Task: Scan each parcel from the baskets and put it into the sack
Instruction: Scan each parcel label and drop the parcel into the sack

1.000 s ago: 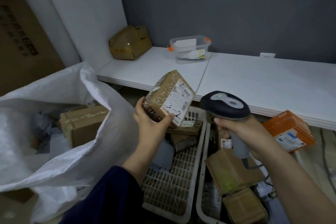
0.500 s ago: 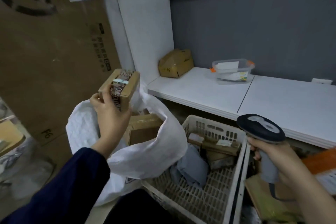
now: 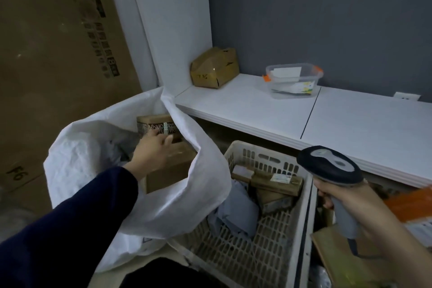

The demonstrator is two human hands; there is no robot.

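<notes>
The open white sack stands at the left with a large brown box and grey bags inside. The small taped parcel lies at the sack's far side. My left hand reaches into the sack, its relaxed fingers at the parcel's near edge. My right hand grips the handle of the black and grey scanner above the baskets. The white slatted basket holds a grey bag and brown parcels. A second basket on the right holds a brown parcel.
A white shelf runs behind the baskets and carries a crumpled brown box and a clear plastic container. A huge cardboard carton leans behind the sack. An orange box sits at the right edge.
My left hand has carried the small taped parcel from in front of the scanner over to the sack and lowered it inside. The scanner hand has stayed over the baskets.
</notes>
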